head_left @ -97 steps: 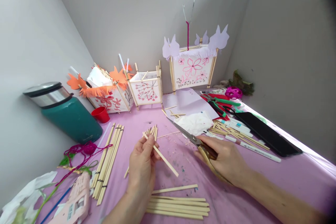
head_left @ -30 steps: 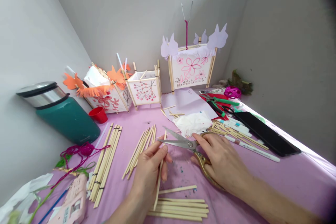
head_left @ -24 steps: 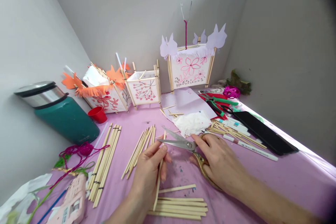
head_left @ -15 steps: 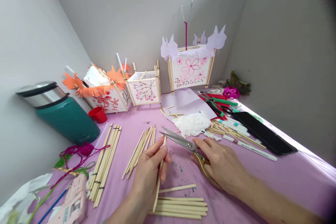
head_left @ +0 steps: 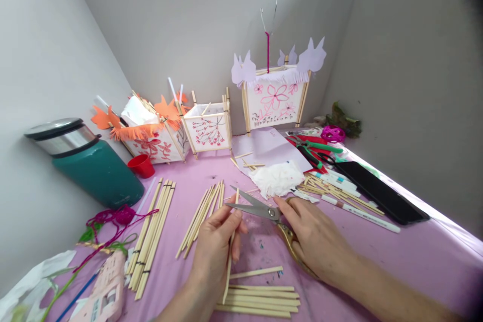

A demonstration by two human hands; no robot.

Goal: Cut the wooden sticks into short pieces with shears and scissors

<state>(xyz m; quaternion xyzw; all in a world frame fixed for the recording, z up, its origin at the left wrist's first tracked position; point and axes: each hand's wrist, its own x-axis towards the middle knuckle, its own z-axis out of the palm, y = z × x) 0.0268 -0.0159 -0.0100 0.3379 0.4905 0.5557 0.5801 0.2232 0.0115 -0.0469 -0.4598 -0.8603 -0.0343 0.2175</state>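
My left hand (head_left: 219,236) is closed on a thin wooden stick (head_left: 228,274), which stands nearly upright with its tip above my fingers. In my right hand (head_left: 315,234) are scissors (head_left: 270,213) with gold handles, their blades parted around the top of that stick. Below my left hand several cut sticks (head_left: 260,299) lie side by side, with one loose stick (head_left: 256,272) just above them. Another group of sticks (head_left: 199,216) lies left of my left hand, and black-banded stick bundles (head_left: 153,236) rest farther left.
A teal bottle (head_left: 98,171), red cup (head_left: 141,166) and pink glue gun (head_left: 103,292) are at left. Behind stand paper lanterns (head_left: 208,131), one with purple cutouts (head_left: 277,100). Crumpled white tissue (head_left: 277,178), pliers (head_left: 311,151), markers (head_left: 360,214) and a black phone (head_left: 381,191) lie right.
The scissors have opened wider, and their blades now straddle the stick's upper end. My left hand still holds the stick in nearly the same place.
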